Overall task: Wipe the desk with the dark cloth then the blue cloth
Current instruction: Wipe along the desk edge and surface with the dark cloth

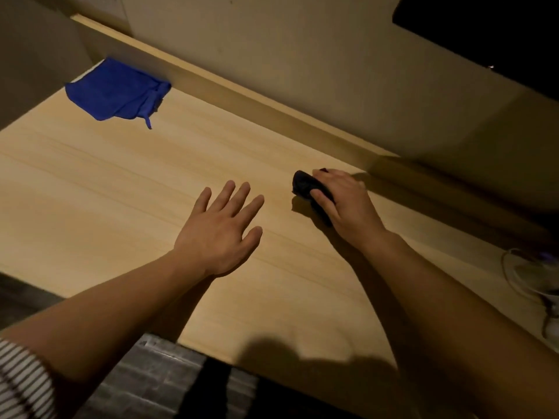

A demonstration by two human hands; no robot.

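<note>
Right hand (348, 204) clutching dark cloth (305, 184) on tabletop (121, 192); left hand (220, 234) alongside, spread wide, empty; blue cloth (116, 92) well beyond.

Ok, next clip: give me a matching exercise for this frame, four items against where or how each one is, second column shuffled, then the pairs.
Column 1
1. dark cloth
2. blue cloth
3. left hand
4. right hand

Column 2
A. open, fingers spread, nothing in it
B. lying spread at the far left corner of the desk
C. bunched up, pressed on the desk near its back rail
D. closed around a cloth

Pairs: 1-C, 2-B, 3-A, 4-D
</note>
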